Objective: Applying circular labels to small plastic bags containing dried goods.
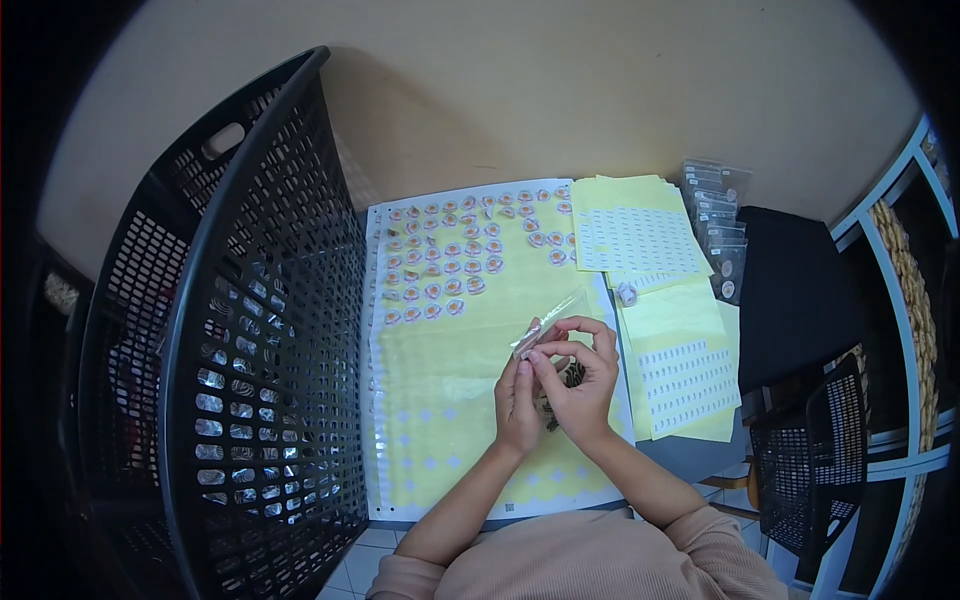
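Observation:
A small clear plastic bag (559, 319) is held up over the yellow sticker backing sheet (427, 367). My left hand (517, 401) grips the bag from below. My right hand (589, 375) pinches its near edge, where a small pale piece, too small to identify, shows at the fingertips. Partly hidden behind my right hand and wrist are dark striped pieces (553, 420) on the sheet. Rows of round stickers (452, 267) with orange centres cover the sheet's far half, some of them curling up. Pale round marks dot its near part.
A tall black perforated plastic basket (247, 187) stands along the left side, with shiny striped packets visible through its holes. Printed label sheets (637, 232) overlap on the right, near a crumpled sticker (626, 294). Small zip bags (716, 225) lie beyond, by a black cloth-like surface (787, 292).

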The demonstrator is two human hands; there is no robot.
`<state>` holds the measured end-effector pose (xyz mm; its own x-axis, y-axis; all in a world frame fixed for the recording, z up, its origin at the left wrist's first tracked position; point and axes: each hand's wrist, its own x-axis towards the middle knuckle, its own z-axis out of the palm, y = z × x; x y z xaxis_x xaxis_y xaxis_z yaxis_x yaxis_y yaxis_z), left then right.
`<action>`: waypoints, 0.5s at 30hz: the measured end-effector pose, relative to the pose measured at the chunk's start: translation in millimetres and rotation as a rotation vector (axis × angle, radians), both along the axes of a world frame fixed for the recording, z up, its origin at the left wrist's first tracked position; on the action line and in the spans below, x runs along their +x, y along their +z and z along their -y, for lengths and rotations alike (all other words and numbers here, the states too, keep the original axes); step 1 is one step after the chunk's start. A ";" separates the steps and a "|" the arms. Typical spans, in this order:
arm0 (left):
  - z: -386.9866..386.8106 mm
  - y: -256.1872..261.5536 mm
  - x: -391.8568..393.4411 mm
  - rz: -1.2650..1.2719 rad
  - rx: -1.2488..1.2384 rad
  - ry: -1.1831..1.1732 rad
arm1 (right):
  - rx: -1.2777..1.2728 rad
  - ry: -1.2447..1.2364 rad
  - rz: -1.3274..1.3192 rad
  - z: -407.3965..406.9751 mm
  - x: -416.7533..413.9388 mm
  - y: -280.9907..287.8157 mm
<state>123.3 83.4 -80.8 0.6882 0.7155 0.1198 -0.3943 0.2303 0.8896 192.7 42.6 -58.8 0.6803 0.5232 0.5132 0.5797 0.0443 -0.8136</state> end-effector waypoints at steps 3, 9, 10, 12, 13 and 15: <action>0.7 1.9 1.2 -0.021 0.044 0.028 | -0.011 -0.013 0.015 -0.1 1.1 -1.3; -0.8 -1.1 -0.1 0.000 0.007 0.014 | -0.016 -0.026 0.061 -0.2 2.5 -1.4; -0.5 -0.3 -0.2 0.000 0.006 0.016 | -0.018 -0.028 0.084 0.2 3.2 -0.9; -0.2 1.9 0.3 0.013 -0.024 0.062 | 0.000 -0.038 0.047 -0.5 5.7 -0.5; -0.9 0.5 0.7 0.013 -0.025 0.064 | 0.018 -0.049 0.010 -0.7 6.7 -0.7; -2.2 -2.1 1.4 0.022 -0.093 0.071 | 0.019 -0.056 0.010 -1.5 8.3 -3.0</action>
